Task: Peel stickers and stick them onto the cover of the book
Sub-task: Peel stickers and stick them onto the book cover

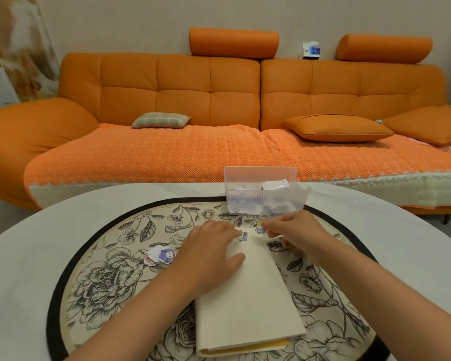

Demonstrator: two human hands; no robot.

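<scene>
A closed cream book (248, 300) with yellow page edges lies on the round floral mat. My left hand (208, 256) rests flat on its upper left cover, fingertips touching a small green-and-white sticker (242, 235) near the top edge. My right hand (292, 233) hovers at the book's far right corner, pinching a small cartoon sticker (260, 227) with blue and yellow between thumb and fingers. A pile of loose stickers (160, 255), a blue-haired figure on top, sits on the mat left of the book.
A clear plastic box (263, 194) with paper scraps stands just beyond the book at the mat's far edge. The floral mat (107, 272) lies on a white oval table (18, 282). An orange sofa (219, 100) with cushions fills the background.
</scene>
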